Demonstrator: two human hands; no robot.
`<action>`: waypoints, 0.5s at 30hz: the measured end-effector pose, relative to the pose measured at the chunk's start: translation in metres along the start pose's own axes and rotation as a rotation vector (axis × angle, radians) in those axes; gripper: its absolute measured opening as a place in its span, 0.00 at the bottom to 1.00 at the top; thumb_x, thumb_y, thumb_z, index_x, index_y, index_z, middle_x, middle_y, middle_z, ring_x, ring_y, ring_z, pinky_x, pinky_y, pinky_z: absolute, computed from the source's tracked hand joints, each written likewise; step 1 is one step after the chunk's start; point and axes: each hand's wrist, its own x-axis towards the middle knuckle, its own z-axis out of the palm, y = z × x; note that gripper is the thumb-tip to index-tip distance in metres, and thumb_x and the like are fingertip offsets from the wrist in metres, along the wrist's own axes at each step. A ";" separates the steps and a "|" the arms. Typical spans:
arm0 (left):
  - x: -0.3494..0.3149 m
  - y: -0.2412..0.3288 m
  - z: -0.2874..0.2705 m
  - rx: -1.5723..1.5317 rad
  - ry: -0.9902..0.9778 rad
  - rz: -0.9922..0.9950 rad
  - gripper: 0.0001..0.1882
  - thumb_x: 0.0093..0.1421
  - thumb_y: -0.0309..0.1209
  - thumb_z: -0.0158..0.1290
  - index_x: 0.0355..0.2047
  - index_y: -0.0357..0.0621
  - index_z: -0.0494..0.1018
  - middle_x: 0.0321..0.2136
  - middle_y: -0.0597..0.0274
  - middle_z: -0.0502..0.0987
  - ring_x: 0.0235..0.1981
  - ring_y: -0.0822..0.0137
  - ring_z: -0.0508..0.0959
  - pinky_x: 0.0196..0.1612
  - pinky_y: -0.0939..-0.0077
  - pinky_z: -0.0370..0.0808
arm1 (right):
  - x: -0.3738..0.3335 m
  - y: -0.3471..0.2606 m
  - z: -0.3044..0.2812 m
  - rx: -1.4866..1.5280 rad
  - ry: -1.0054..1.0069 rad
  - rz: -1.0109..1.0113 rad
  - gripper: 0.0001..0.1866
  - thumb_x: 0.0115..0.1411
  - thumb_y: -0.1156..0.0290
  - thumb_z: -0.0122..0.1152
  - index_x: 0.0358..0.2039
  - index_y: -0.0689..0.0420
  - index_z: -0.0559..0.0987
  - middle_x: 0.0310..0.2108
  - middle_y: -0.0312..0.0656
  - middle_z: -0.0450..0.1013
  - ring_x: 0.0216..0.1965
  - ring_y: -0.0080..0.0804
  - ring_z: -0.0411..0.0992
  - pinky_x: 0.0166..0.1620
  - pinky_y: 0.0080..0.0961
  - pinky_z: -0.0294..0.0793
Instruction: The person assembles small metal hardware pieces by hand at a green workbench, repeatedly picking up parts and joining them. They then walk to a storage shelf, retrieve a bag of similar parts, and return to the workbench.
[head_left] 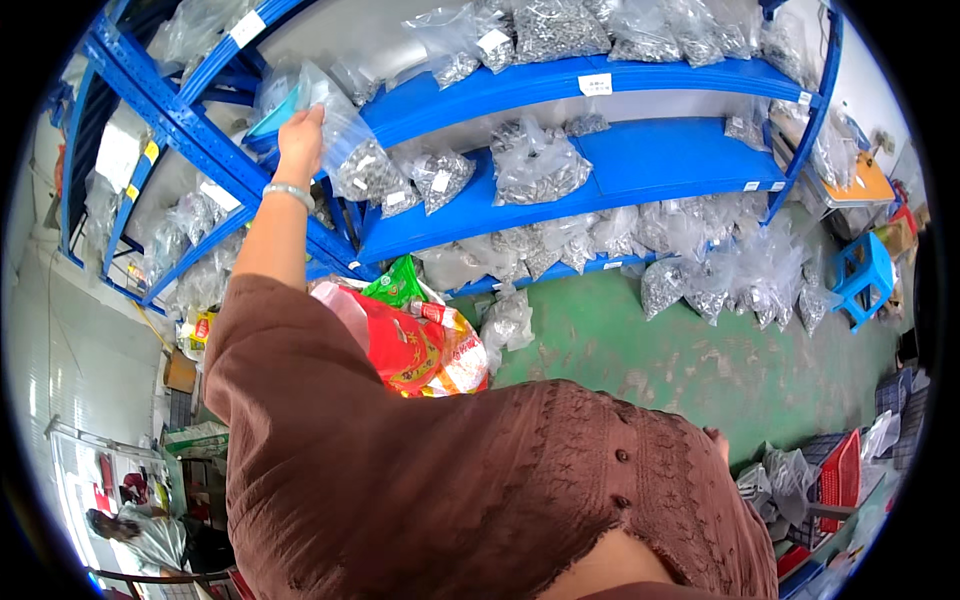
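Note:
My left hand [302, 140] reaches up to the blue shelving at the upper left, a pale bracelet round its wrist. Its fingers are closed at the upper edge of a clear plastic bag [345, 125], which has small grey metal parts in its lower end. Just beside the fingers is a teal, thin-edged plastic thing [274, 116]; whether the hand grips it too is hidden. Past the right edge of my brown top, a small bit of skin [716, 440] shows. I cannot tell if it is my right hand, and no fingers there can be made out.
Blue shelves [660, 150] carry several clear bags of metal parts. More bags [740, 280] stand on the green floor [600, 340]. Red and white sacks [420, 345] lie below my arm. At right are a blue stool [862, 280] and red basket [840, 475]. Another person [150, 535] is at lower left.

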 end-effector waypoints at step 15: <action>0.331 -0.152 0.204 0.029 0.083 0.015 0.13 0.54 0.32 0.51 0.33 0.33 0.74 0.30 0.54 0.76 0.31 0.66 0.74 0.36 0.74 0.69 | -0.006 -0.049 0.161 0.010 0.406 0.054 0.05 0.53 0.72 0.50 0.22 0.57 0.67 0.13 0.37 0.62 0.10 0.28 0.60 0.13 0.23 0.57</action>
